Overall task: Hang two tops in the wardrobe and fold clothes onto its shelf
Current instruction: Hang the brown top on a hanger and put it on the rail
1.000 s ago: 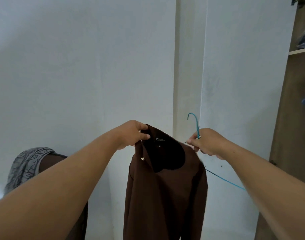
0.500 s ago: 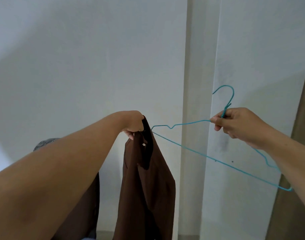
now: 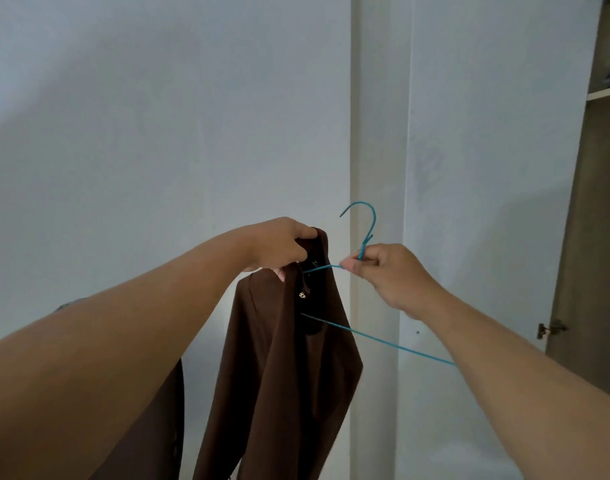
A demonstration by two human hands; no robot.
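Since half a second ago the teal wire hanger (image 3: 360, 336) has gone from outside the garment to one arm being threaded into the neck opening, and the hands have closed the gap between them.

Left hand (image 3: 279, 245) is pinching the collar edge of the brown top (image 3: 283, 368) at frame centre, fingers closed on fabric, holding the neck open. Top is hanging straight down from that grip, long axis vertical, hem running out of the bottom edge of the frame. Small metal button (image 3: 302, 295) and a neck label are showing just below the grip.

Right hand (image 3: 383, 271) is sitting just right of the left, thumb and fingers clamped tight on the hanger's twisted neck. Hook is sticking up above the fist, open end curling toward the left of the frame. Hanger's long axis is running from lower right up to centre: left arm is entering the collar just below the left hand, bottom wire is disappearing into the top lower down, right end is passing behind the right forearm.

Wardrobe (image 3: 587, 237) is standing at the right edge, wooden side and a shelf (image 3: 605, 93) at upper right. White wall (image 3: 158, 133) is filling the background.
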